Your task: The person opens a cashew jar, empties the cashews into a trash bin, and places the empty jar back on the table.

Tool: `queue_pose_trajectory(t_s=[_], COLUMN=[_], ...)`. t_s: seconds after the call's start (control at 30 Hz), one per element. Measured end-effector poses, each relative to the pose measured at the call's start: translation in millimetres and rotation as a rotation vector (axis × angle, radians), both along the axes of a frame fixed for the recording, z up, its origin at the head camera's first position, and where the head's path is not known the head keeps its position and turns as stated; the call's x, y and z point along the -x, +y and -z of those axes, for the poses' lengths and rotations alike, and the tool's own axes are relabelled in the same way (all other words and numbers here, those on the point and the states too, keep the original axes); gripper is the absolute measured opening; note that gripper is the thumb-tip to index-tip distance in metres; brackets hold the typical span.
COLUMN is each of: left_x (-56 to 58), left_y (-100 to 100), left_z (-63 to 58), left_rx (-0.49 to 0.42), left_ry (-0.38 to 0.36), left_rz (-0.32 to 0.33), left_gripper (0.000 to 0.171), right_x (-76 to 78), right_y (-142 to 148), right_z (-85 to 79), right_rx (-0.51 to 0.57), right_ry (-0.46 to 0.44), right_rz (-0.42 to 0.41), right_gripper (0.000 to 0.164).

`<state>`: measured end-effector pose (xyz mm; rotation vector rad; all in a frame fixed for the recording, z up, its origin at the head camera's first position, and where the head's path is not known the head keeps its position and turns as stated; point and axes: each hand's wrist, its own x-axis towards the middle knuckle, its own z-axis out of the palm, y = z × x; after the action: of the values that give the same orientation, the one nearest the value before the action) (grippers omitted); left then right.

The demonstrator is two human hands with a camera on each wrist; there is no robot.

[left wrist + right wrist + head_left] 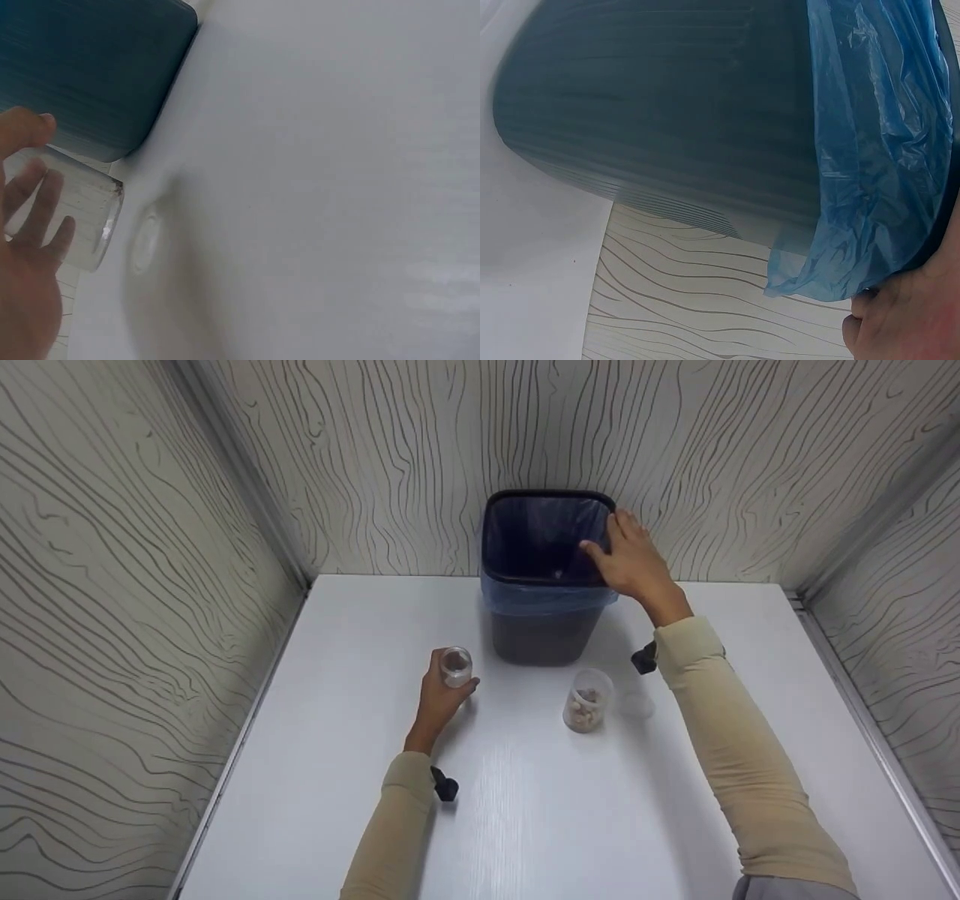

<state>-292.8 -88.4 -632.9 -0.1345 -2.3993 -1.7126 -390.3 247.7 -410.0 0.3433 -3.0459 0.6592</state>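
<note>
A: Where is the clear jar?
B: Just above the bench, curled round by the left hand's grip.

A: Its handling?
B: Judged light, stiff and slippery; best grasped round the side wall.

A: The right hand?
B: Laid at the bin's rim, thumb spread from fingers; whether anything is pinched cannot be told.

The white counter is brightly lit; soft shadows are cast beside the forearms, and faint glare is streaked across its middle. The bin's interior is left dark.
</note>
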Motion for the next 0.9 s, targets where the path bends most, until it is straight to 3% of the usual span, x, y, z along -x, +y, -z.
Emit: queue_pose_trajectory(t_s=[0.57,0.9], left_x=[-5.3,-8.0], left_y=[-2.0,-1.6], left_z=[10.6,15.5], left_rx=[-0.005,0.015], left_ry=[-0.032,-0.059], left_rz=[0.002,-0.029], left_gripper=[0.065,0.066], right_x=[1.0,0.7], right_y=[0.6,0.4], right_z=[-1.3,-1.1], right_rx=[-0.010,-0.002], right_ry=[-0.019,-0.016], right_rz=[0.007,0.010], right_gripper=[0.093,0.092])
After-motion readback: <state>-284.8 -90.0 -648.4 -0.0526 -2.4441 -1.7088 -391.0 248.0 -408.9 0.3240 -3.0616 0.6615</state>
